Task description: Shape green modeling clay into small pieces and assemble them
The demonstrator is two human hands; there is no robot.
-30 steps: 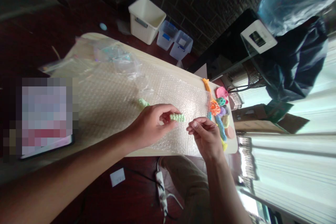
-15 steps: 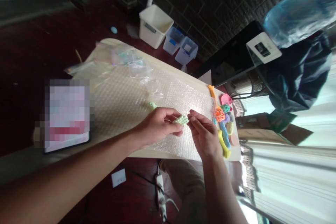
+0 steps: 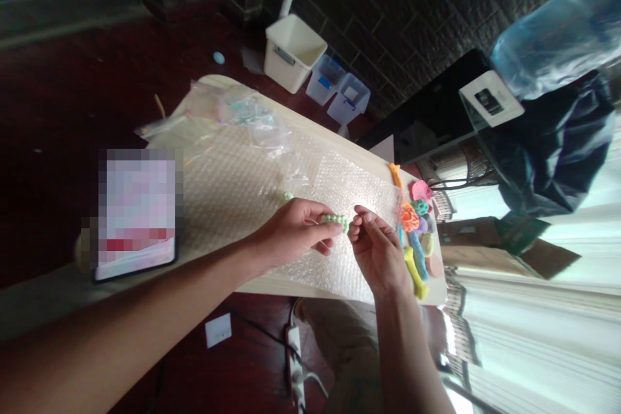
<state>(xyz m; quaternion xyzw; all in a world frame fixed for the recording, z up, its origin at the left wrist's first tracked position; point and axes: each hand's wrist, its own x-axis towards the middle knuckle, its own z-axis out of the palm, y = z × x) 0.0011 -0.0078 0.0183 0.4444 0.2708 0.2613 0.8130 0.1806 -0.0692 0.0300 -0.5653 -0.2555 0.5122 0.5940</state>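
Note:
My left hand (image 3: 295, 233) pinches a small pale green knobbly piece (image 3: 336, 219) above a sheet of bubble wrap (image 3: 242, 187) on a cream table (image 3: 272, 284). Right beside it, my right hand (image 3: 378, 246) has its fingertips pinched together at the piece's right end; whether they grip it I cannot tell. Another green piece (image 3: 287, 196) peeks out behind my left hand. A cluster of colourful small shapes (image 3: 416, 220) lies at the table's right end, just beyond my right hand.
Crumpled clear plastic bags (image 3: 242, 116) lie at the table's far end. A tablet (image 3: 138, 213) rests at the left. A white basket (image 3: 294, 52) and two small clear bins (image 3: 339, 87) stand on the floor. A power strip (image 3: 294, 362) lies under the table.
My right hand has closed in on the green piece until its fingertips meet it. My left hand has turned the piece slightly. The view has shifted a little.

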